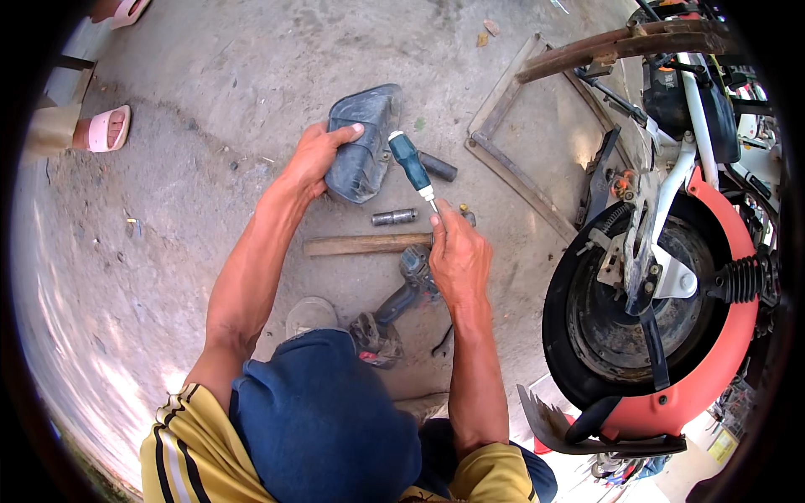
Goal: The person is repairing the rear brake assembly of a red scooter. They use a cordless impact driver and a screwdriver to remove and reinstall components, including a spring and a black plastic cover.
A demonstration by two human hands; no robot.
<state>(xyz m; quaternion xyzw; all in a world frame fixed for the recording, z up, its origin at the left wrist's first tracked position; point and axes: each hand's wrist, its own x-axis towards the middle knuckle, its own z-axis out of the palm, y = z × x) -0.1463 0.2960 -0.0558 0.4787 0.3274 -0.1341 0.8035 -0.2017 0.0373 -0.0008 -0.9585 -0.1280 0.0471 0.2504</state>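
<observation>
My left hand (pixel 317 159) grips a scuffed dark grey moulded cover (pixel 356 163) by its near left edge, thumb on top and the other fingers hidden beneath. In my right hand (pixel 463 258), closed in a pinch, is the metal shaft of a screwdriver (pixel 411 166). Its green handle with white ends points up and away, beside the cover's right edge. Under the two hands lie a dark tube (pixel 438 167), a short metal socket (pixel 394 217) and a wooden tool handle (pixel 360 244), whose right end passes behind my right hand. A cordless power tool (pixel 407 289) lies nearer.
At the right, a two-wheeler's wheel (pixel 604 335) with a red mudguard (pixel 721 369) stands close to my right arm. Beyond it are a square rusty metal frame (pixel 524 184) on the ground and a curved rusty bar (pixel 620 50). Another person's foot in a pink sandal (pixel 109 130) is at far left.
</observation>
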